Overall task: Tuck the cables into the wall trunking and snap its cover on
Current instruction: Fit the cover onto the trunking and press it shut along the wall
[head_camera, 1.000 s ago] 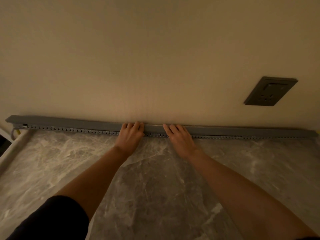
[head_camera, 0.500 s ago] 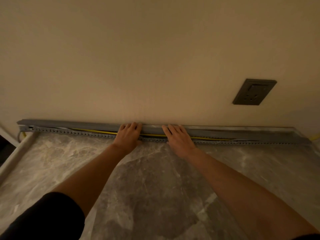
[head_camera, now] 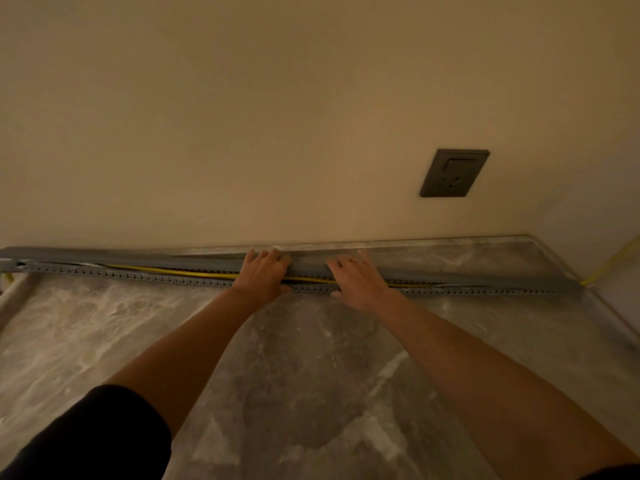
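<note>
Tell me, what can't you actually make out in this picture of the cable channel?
Head view only:
- Yellow cable: the stretch under the left hand and right hand is hidden.
- Trunking: its left end is cut off by the frame edge.
- Cover: dim light hides whether any part has snapped on.
- Wall socket: switch position too dark to tell.

Dim warm light, soft focus, wide-angle bowing at edges.
</note>
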